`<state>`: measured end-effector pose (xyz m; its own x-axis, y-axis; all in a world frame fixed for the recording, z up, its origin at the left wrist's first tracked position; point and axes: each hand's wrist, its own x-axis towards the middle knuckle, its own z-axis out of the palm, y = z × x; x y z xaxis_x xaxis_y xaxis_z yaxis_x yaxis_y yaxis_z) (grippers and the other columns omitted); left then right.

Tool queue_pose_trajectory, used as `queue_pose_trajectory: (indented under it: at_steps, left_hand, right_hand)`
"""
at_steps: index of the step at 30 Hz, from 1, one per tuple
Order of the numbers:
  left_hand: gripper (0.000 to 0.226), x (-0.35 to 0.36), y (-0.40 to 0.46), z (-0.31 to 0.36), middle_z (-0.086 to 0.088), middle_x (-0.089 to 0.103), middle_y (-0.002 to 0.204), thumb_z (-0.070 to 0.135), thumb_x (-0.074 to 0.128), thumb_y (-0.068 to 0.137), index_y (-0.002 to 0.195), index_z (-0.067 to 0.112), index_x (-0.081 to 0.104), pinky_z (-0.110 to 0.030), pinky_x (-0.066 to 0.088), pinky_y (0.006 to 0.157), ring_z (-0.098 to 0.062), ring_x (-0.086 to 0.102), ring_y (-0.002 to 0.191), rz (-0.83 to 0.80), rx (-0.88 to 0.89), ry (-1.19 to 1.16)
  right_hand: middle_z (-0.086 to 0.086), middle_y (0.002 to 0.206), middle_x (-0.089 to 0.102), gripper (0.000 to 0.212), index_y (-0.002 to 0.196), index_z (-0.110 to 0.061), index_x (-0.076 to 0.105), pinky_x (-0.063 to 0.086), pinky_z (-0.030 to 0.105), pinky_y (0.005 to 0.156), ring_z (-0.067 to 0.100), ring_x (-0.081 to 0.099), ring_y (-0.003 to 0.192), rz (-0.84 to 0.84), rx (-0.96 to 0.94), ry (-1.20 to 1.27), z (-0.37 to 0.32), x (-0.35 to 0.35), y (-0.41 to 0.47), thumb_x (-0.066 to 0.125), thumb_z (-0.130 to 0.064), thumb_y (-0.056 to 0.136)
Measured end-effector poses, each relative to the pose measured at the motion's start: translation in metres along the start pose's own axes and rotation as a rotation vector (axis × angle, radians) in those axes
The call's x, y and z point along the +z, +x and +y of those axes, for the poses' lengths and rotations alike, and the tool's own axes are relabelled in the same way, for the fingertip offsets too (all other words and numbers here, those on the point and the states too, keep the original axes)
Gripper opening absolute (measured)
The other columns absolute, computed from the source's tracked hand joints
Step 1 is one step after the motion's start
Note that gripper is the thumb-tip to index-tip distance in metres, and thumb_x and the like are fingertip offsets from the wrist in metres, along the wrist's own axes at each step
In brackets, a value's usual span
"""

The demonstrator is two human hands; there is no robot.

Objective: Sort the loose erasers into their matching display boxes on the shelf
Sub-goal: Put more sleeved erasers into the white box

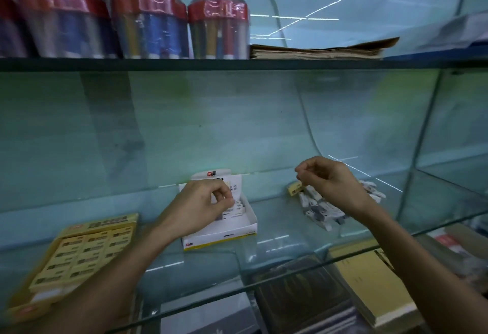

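A white display box (224, 237) stands on the glass shelf (277, 230) with white sleeved erasers (239, 208) lined up at its back. My left hand (200, 206) hovers over that box, and its curled fingers pinch what looks like a small white eraser. Right of the box lies a pile of loose white erasers (320, 209) with one yellow eraser (295, 188) at its left edge. My right hand (330, 180) hangs above the pile with fingers curled and thumb against fingertips, nothing visible in it. A yellow display box (79, 251) full of yellow erasers sits at the far left.
The shelf above carries tubs of pens (150, 24) and a flat stack of brown paper (317, 50). Below the glass lie notebooks and a yellow pad (369, 280). A glass side panel (449, 175) closes the shelf on the right.
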<state>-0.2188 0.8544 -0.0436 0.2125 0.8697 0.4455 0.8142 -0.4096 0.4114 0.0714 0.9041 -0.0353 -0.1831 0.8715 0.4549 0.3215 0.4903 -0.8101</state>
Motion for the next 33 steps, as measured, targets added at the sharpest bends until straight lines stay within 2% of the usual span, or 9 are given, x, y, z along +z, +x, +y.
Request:
queue_pose_trajectory:
  at_steps: [4, 8, 13, 16, 19, 22, 24, 28, 33]
  left_hand:
    - [0.004, 0.018, 0.003, 0.030, 0.008, 0.071, 0.080, 0.022, 0.070, 0.088, 0.084, 0.024, 0.071, -0.017, 0.044, 0.066, -0.012, 0.060, 0.073, 0.030, 0.031, -0.267]
    - [0.003, 0.037, 0.008, 0.046, 0.008, 0.070, 0.081, 0.023, 0.071, 0.087, 0.086, 0.026, 0.070, -0.021, 0.045, 0.066, -0.011, 0.058, 0.068, -0.023, 0.071, -0.335]
    - [0.002, 0.045, 0.016, 0.059, 0.007, 0.070, 0.082, 0.024, 0.069, 0.089, 0.089, 0.025, 0.070, -0.011, 0.041, 0.063, -0.004, 0.055, 0.068, -0.050, 0.107, -0.332]
    - [0.002, 0.046, 0.018, 0.064, 0.006, 0.070, 0.084, 0.023, 0.069, 0.090, 0.090, 0.024, 0.071, -0.012, 0.042, 0.064, -0.008, 0.058, 0.073, -0.049, 0.111, -0.338]
    - [0.004, 0.045, 0.017, 0.062, 0.008, 0.069, 0.084, 0.021, 0.068, 0.089, 0.090, 0.024, 0.071, -0.011, 0.042, 0.064, -0.004, 0.056, 0.071, -0.038, 0.104, -0.360]
    - [0.008, 0.042, 0.016, 0.056, 0.007, 0.067, 0.083, 0.019, 0.069, 0.089, 0.089, 0.027, 0.070, -0.010, 0.042, 0.063, -0.003, 0.055, 0.069, -0.007, 0.075, -0.415]
    - [0.010, 0.039, 0.015, 0.051, 0.005, 0.066, 0.085, 0.020, 0.069, 0.088, 0.091, 0.029, 0.069, -0.013, 0.044, 0.062, -0.003, 0.054, 0.068, 0.009, 0.037, -0.476]
    - [0.016, 0.033, 0.011, 0.042, 0.008, 0.066, 0.088, 0.023, 0.071, 0.087, 0.098, 0.033, 0.067, -0.021, 0.045, 0.069, -0.007, 0.055, 0.071, 0.013, -0.005, -0.552]
    - [0.019, 0.020, 0.001, 0.038, 0.006, 0.067, 0.092, 0.021, 0.073, 0.086, 0.103, 0.030, 0.067, -0.021, 0.046, 0.073, -0.010, 0.058, 0.076, 0.006, -0.044, -0.656]
  right_hand:
    - [-0.004, 0.082, 0.072, 0.005, 0.090, -0.023, 0.071, 0.052, 0.032, 0.068, 0.013, 0.066, 0.073, -0.013, -0.011, -0.229, 0.019, -0.028, -0.013, 0.067, -0.020, 0.089]
    - [-0.017, 0.084, 0.066, 0.012, 0.098, -0.032, 0.068, 0.046, 0.020, 0.068, -0.004, 0.060, 0.074, -0.164, -0.064, -0.555, 0.026, -0.047, -0.025, 0.066, -0.023, 0.090]
    - [-0.010, 0.119, 0.057, 0.036, 0.122, -0.034, 0.062, 0.044, 0.035, 0.095, 0.013, 0.049, 0.110, -0.346, -0.108, -0.827, 0.041, -0.058, -0.031, 0.062, -0.041, 0.086]
    - [-0.009, 0.125, 0.052, 0.032, 0.120, -0.035, 0.061, 0.038, 0.037, 0.101, 0.017, 0.041, 0.118, -0.365, -0.085, -0.897, 0.049, -0.056, -0.032, 0.061, -0.041, 0.089]
    - [-0.008, 0.105, 0.060, 0.019, 0.109, -0.030, 0.066, 0.051, 0.038, 0.085, 0.012, 0.055, 0.098, -0.302, -0.114, -0.770, 0.047, -0.050, -0.032, 0.061, -0.034, 0.092]
    - [0.001, 0.082, 0.065, 0.008, 0.098, -0.025, 0.067, 0.057, 0.035, 0.065, 0.009, 0.061, 0.069, -0.224, -0.013, -0.400, 0.028, -0.040, -0.032, 0.060, -0.025, 0.094]
    - [0.007, 0.084, 0.068, 0.010, 0.101, -0.022, 0.069, 0.055, 0.037, 0.065, 0.016, 0.062, 0.071, -0.200, 0.020, -0.222, 0.018, -0.030, -0.032, 0.062, -0.021, 0.093]
    - [-0.001, 0.092, 0.070, 0.021, 0.108, -0.015, 0.065, 0.053, 0.022, 0.073, 0.010, 0.068, 0.086, -0.238, 0.072, 0.078, 0.006, -0.005, -0.028, 0.069, -0.013, 0.087]
    - [0.014, 0.088, 0.069, 0.021, 0.102, 0.000, 0.055, 0.050, 0.022, 0.066, 0.011, 0.063, 0.075, -0.308, 0.059, 0.286, -0.012, 0.035, -0.020, 0.067, -0.005, 0.086]
